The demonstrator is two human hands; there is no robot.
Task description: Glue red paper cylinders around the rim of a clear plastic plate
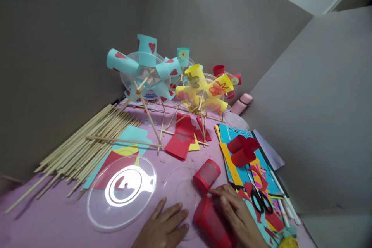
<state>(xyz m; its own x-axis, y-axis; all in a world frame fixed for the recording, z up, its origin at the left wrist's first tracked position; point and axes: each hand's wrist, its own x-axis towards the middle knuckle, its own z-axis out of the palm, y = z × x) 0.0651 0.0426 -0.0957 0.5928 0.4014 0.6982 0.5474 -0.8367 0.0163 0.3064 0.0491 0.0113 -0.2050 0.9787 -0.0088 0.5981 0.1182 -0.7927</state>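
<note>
My left hand [164, 224] lies flat with fingers spread on the edge of a see-through plastic lid [171, 178] on the pink tabletop. My right hand [236, 213] is over the lid's right side, index finger stretched out to the gap between two red paper tubes. The farther red tube [207, 176] lies on its side, with a greyish shape on it. The nearer red tube [210, 221] lies partly behind my right hand, which touches it without visibly gripping it. Another see-through lid [95, 213] lies to the left, reflecting light.
Bamboo sticks [69, 159] lie at left beside coloured paper [132, 133]. Pinwheels of blue tubes [147, 50] and yellow tubes [196, 73] stand behind on stick frames. Red paper strips [181, 139] lie mid-table. Black-handled scissors [261, 201], more red tubes [243, 157] and scraps are at right.
</note>
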